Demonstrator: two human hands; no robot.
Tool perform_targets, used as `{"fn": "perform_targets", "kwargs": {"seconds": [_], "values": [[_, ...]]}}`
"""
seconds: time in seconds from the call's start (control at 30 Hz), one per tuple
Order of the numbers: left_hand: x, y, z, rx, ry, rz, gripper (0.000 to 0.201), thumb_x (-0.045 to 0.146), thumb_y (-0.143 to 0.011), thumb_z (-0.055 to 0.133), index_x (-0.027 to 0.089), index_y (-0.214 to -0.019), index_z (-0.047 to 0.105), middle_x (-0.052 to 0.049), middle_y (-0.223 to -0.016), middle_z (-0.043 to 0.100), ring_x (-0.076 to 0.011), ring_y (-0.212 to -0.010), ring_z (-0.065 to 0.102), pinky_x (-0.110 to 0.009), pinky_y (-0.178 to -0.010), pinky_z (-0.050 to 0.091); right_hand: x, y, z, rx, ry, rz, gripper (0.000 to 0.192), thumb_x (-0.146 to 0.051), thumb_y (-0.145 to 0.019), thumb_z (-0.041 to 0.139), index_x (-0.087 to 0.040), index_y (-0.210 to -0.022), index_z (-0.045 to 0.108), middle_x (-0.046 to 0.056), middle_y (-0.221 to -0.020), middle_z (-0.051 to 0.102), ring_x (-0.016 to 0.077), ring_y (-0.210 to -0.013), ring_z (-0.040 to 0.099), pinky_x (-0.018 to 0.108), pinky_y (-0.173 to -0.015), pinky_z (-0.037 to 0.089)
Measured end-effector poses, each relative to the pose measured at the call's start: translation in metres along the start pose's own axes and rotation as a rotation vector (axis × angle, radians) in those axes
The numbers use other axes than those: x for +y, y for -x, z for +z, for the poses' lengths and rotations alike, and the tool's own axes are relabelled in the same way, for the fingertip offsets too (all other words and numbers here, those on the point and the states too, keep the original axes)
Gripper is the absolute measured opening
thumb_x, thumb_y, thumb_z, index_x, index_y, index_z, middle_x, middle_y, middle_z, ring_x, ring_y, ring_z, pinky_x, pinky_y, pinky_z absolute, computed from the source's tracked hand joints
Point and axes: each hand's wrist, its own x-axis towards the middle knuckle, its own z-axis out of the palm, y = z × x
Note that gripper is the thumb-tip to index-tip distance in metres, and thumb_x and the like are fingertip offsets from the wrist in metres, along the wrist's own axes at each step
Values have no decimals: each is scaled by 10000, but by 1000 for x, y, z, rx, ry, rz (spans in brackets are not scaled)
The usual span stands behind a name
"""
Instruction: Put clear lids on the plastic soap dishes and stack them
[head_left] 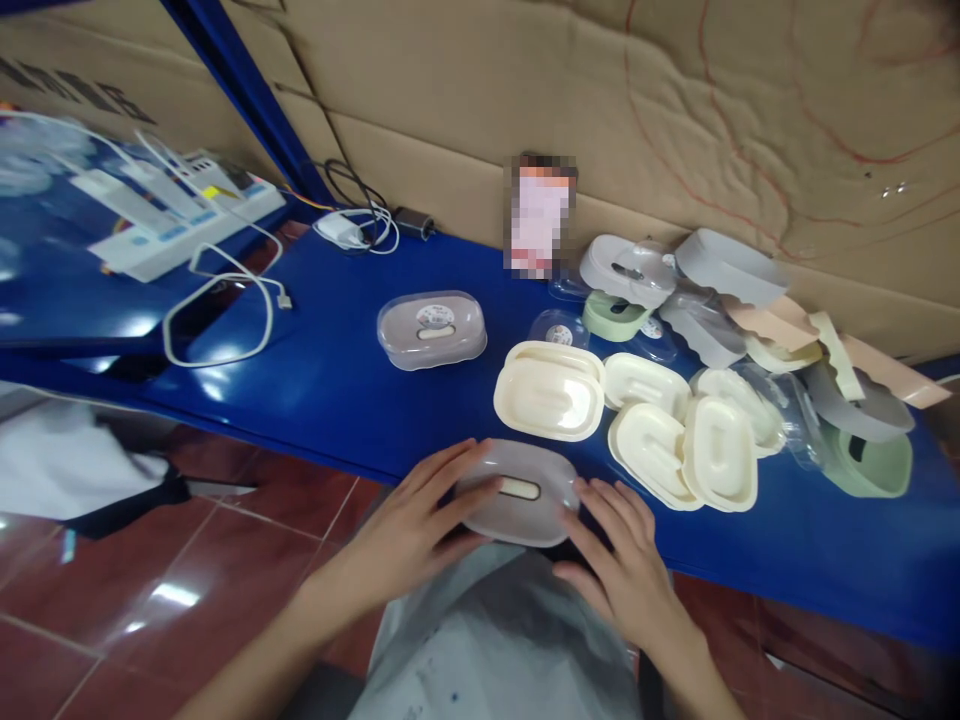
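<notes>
Blue table [337,390] runs across the view, cardboard wall [600,90] behind it. Far left we see a white power strip [187,225] with a white cable [225,310] looped in front, then a white charger [341,228] near the wall. Mid-table sits a closed translucent soap box [431,328] with a round sticker on its lid, alone, well apart from the rest.

At the near edge, our left hand [416,530] lies fingers spread over the left end of a grey translucent soap box [517,492], pressing on its lid; our right hand [626,560] grips the right end, fingers curled against its side. Both hands are wrapped on that box, which rests at the table's front edge, above a grey plastic bag [502,640] in our lap.

Just behind it: a cream soap box [549,392], then more cream lids [686,440] touching one another. Right of those, a jumbled pile of grey, green and pink box parts [787,330] against the wall. Blurred card [538,215] stands upright behind.
</notes>
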Motion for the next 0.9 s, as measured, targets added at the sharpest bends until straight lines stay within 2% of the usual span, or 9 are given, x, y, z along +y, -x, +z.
{"fn": "perform_targets", "kwargs": {"seconds": [0.1,0.2,0.3,0.4,0.5,0.6,0.7,0.83,0.9], "values": [[-17,26,-19,68,-99,-108,474,288,-1032,710,269,-1496,616,-160,-1647,522,-378,-1493,555,-587,-1179,552,1,-1,2,-26,18,37,453,-360,-1119,527,-184,-1534,574,141,-1560,620,299,-1469,525,496,-1226,375],[-42,40,-37,169,-212,-224,477,291,-1019,718,278,-1486,617,-158,-1679,482,-407,-1479,564,-641,-1193,519,-2,-16,6,-76,44,62,535,-378,-1121,526,-175,-1615,483,140,-1662,526,299,-1534,467,510,-1248,362],[-67,38,-46,233,-253,-307,463,333,-1034,703,277,-1483,606,-151,-1713,434,-425,-1497,539,-662,-1219,479,-3,-40,12,-105,88,109,603,-416,-1120,532,-160,-1654,421,143,-1735,423,318,-1598,391,550,-1282,319],[-79,27,-45,261,-271,-335,450,332,-1042,702,284,-1478,600,-145,-1727,413,-448,-1501,526,-684,-1213,468,-4,-58,17,-97,120,139,567,-422,-1126,516,-164,-1628,459,122,-1718,456,324,-1582,416,583,-1305,272],[-68,13,-34,332,-346,-342,505,256,-1024,717,291,-1507,571,-144,-1762,340,-495,-1557,433,-764,-1228,387,-8,-59,19,-78,113,151,458,-383,-1140,489,-190,-1550,555,92,-1650,555,294,-1474,530,570,-1315,228],[-45,-5,-21,358,-312,-224,564,163,-1015,693,303,-1539,539,-142,-1711,419,-437,-1542,473,-690,-1230,428,-15,-47,17,-53,67,171,398,-348,-1135,513,-206,-1494,607,76,-1586,623,267,-1380,590,538,-1312,194],[-28,-33,-11,267,-179,-110,550,177,-1061,619,266,-1586,480,-164,-1643,499,-367,-1501,536,-576,-1190,511,-22,-33,14,-43,28,182,382,-326,-1123,543,-218,-1481,617,69,-1552,651,257,-1340,607,511,-1293,201],[-16,-68,-2,92,-159,-32,495,341,-1111,577,244,-1586,477,-183,-1706,425,-394,-1568,446,-634,-1230,447,-27,-23,10,-3,39,194,341,-288,-1117,533,-220,-1429,651,75,-1482,700,243,-1262,642,478,-1262,236],[-7,-75,3,52,-138,63,466,389,-1112,578,254,-1554,520,-166,-1690,457,-377,-1567,448,-645,-1265,392,-27,-18,7,5,30,191,340,-270,-1109,534,-222,-1424,654,74,-1476,704,239,-1264,648,460,-1252,261]]}}
